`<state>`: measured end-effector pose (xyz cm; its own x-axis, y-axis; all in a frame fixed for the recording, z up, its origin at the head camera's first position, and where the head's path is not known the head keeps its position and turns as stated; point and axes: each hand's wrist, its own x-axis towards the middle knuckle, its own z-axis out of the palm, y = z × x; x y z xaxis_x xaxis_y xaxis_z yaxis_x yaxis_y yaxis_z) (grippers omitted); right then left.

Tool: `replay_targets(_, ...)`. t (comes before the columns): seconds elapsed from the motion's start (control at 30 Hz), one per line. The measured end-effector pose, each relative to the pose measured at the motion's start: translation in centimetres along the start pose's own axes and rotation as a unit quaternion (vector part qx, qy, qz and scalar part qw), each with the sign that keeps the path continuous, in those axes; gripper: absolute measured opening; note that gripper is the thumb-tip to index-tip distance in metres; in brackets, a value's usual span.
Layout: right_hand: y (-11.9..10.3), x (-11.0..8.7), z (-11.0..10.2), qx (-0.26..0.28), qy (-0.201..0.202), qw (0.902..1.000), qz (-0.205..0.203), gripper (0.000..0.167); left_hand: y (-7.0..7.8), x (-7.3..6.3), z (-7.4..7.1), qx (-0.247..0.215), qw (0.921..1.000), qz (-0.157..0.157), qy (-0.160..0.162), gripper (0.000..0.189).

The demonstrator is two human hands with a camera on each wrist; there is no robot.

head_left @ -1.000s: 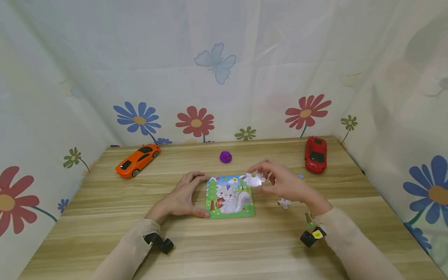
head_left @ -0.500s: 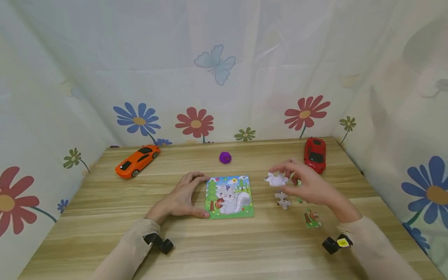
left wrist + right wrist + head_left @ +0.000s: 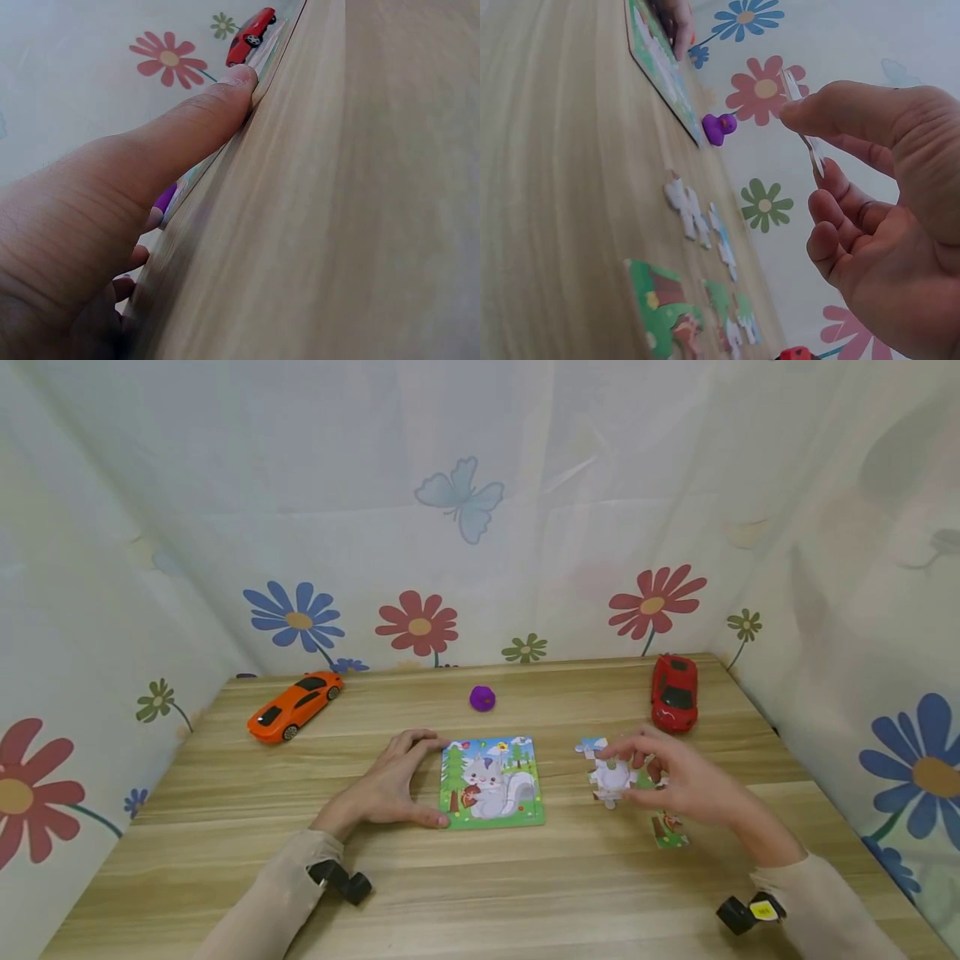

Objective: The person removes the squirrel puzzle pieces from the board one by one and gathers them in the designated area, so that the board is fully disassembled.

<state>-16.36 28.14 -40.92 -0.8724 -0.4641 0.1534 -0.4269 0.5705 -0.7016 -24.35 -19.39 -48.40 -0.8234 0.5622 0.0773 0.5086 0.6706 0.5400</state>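
Note:
A square picture puzzle (image 3: 491, 785) showing a grey squirrel lies flat on the table. My left hand (image 3: 386, 785) rests at its left side, with the straight thumb (image 3: 217, 97) on the near corner and fingertips by the far corner. Right of the puzzle, my right hand (image 3: 686, 781) pinches a mostly white jigsaw piece (image 3: 614, 775) between thumb and fingers. In the right wrist view that piece (image 3: 815, 159) appears edge-on, raised above the table. Several loose pieces lie about it, including a blue-edged one (image 3: 589, 747) and a green one (image 3: 670, 832); the right hand partly hides others.
An orange toy car (image 3: 296, 705) stands at the back left, a red toy car (image 3: 676, 693) at the back right. Between them sits a purple toy duck (image 3: 718, 129). Flowered cloth (image 3: 480, 585) hangs behind and beside the wooden table (image 3: 480, 893).
My right hand has carried the white piece from above the puzzle's right edge rightward to the loose pieces. The left hand and the puzzle have stayed in place.

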Motion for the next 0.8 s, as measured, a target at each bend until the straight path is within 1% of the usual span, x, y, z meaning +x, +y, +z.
replay_targets(0.1, 0.4, -0.6, 0.4, 0.014, -0.009, 0.9998, -0.007, 0.049, -0.1, 0.0, 0.0, 0.002, 1.0, 0.0, 0.0, 0.129)
replay_targets(0.17, 0.7, -0.9, 0.6, 0.014, -0.016, 0.9997, -0.011, 0.05, -0.1, 0.1, 0.0, 0.003, 1.0, 0.0, 0.001, 0.129)
replay_targets(0.33, 1.2, -1.8, 1.1, 0.012, -0.031, 0.9994, -0.008, 0.049, -0.1, 0.0, 0.1, 0.003, 1.0, -0.002, 0.0, 0.128)
replay_targets(0.47, 1.7, -2.5, 1.5, 0.03, -0.046, 0.9985, -0.005, 0.047, -0.1, 0.1, 0.1, 0.005, 1.0, -0.003, 0.0, 0.128)
replay_targets(0.6, 2.2, -2.8, 2.2, 0.048, -0.066, 0.9966, -0.014, 0.049, -0.2, 0.0, 0.1, 0.003, 1.0, -0.002, 0.0, 0.128)
replay_targets(0.8, 2.7, -2.9, 2.7, 0.045, -0.08, 0.9956, -0.02, 0.048, -0.2, 0.1, 0.1, 0.002, 1.0, 0.0, -0.001, 0.128)
